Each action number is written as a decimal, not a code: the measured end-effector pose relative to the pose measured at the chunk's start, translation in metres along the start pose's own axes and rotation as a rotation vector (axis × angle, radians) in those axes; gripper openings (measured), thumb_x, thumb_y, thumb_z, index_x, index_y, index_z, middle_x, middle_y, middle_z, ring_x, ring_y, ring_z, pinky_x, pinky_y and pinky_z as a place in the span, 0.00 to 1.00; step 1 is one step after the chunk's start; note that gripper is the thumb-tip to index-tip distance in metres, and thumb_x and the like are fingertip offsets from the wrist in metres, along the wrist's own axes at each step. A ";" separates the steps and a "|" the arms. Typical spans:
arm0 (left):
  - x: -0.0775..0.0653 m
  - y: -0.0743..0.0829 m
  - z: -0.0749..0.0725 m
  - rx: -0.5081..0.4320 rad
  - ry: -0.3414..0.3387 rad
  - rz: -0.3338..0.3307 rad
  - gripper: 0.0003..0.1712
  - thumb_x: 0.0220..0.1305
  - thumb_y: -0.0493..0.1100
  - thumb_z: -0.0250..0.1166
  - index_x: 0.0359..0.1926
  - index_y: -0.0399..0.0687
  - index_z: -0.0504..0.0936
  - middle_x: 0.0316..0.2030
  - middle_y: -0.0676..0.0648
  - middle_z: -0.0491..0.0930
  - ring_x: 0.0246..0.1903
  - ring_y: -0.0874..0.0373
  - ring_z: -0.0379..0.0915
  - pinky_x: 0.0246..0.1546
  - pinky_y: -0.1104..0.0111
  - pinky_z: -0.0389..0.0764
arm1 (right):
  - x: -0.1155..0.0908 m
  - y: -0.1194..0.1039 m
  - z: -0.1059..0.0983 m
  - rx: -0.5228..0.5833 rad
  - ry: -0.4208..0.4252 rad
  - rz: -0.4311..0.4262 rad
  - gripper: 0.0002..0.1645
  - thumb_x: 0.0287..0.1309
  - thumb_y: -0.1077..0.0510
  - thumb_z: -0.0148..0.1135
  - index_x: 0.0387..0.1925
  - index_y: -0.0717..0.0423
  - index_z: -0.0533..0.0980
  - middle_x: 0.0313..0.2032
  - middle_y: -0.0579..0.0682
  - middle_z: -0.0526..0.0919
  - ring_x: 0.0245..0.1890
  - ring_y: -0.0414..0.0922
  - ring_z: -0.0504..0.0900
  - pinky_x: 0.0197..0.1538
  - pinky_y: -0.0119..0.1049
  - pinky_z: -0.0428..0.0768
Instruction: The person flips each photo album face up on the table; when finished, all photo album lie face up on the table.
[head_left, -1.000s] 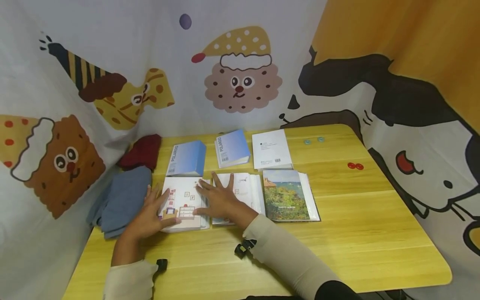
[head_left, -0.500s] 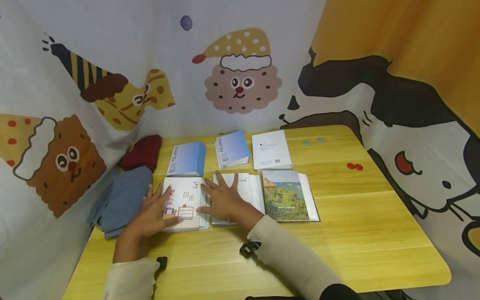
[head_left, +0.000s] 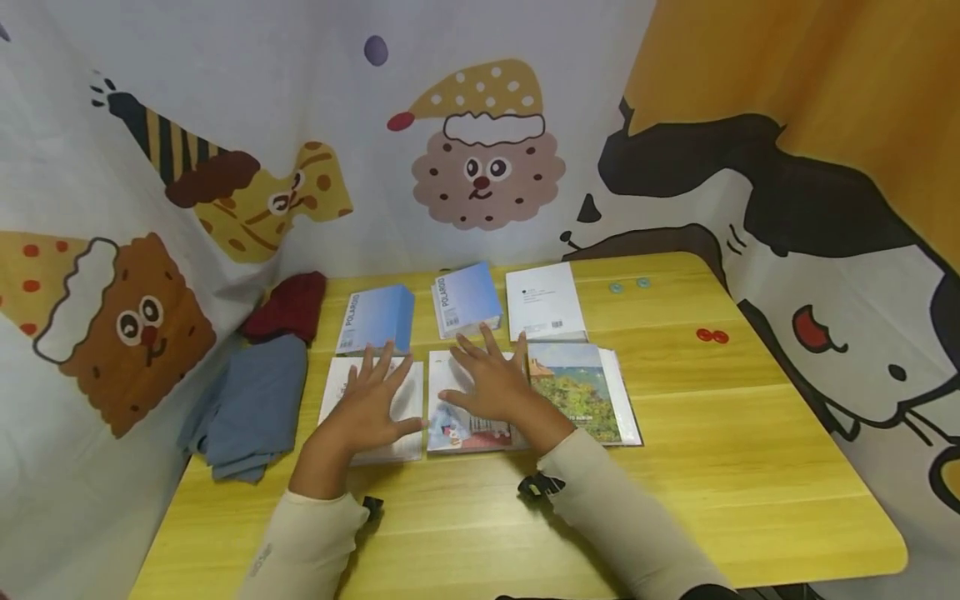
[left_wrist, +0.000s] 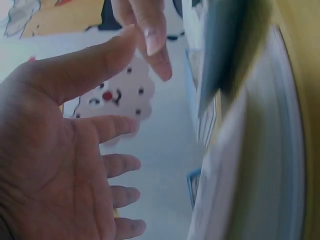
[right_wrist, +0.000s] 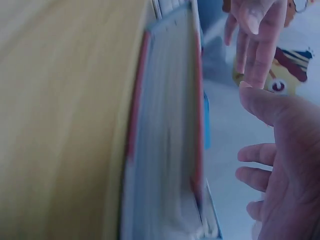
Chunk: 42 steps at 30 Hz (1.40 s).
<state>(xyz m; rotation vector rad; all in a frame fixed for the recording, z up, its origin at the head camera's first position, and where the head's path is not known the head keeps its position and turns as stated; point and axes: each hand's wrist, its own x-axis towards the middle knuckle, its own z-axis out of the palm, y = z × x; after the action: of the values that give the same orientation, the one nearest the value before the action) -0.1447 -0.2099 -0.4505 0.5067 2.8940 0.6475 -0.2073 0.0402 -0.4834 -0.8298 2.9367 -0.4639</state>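
On table [head_left: 735,467] | middle front album [head_left: 472,429]: pages [right_wrist: 172,95] inside | right hand [head_left: 498,385] above

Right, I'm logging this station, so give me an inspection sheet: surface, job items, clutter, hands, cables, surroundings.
Surface: yellow wood-grain table.
Job items: three front albums; three rear albums.
Clutter: dark red cloth and blue-grey cloth at left; red discs and pale blue discs at right.
Hands: left hand and right hand spread above the front albums, holding nothing.
Cables: nothing seen.
Surroundings: cartoon-printed curtain behind.
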 end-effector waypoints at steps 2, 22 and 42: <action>0.009 0.009 0.003 -0.005 -0.015 0.008 0.61 0.69 0.63 0.75 0.89 0.47 0.52 0.88 0.29 0.35 0.85 0.21 0.25 0.77 0.18 0.42 | -0.004 0.010 -0.006 -0.001 0.017 0.020 0.53 0.71 0.21 0.58 0.85 0.42 0.63 0.88 0.46 0.57 0.90 0.62 0.42 0.75 0.89 0.32; 0.092 0.089 0.010 -0.016 -0.170 0.070 0.60 0.73 0.69 0.67 0.91 0.58 0.42 0.89 0.37 0.24 0.87 0.30 0.21 0.84 0.29 0.40 | -0.035 0.103 -0.046 0.097 0.033 0.154 0.51 0.74 0.30 0.62 0.86 0.49 0.61 0.89 0.54 0.50 0.89 0.69 0.36 0.71 0.89 0.21; 0.159 0.140 0.032 -0.167 -0.372 0.069 0.60 0.75 0.71 0.64 0.91 0.59 0.39 0.89 0.41 0.22 0.89 0.37 0.22 0.86 0.35 0.45 | -0.036 0.198 -0.081 0.288 -0.124 0.232 0.58 0.76 0.28 0.58 0.90 0.51 0.48 0.88 0.69 0.36 0.86 0.77 0.41 0.76 0.88 0.40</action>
<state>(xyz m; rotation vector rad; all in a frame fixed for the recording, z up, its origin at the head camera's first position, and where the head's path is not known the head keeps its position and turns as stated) -0.2459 -0.0230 -0.4270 0.6309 2.4616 0.7110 -0.2865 0.2415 -0.4663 -0.4596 2.7162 -0.7617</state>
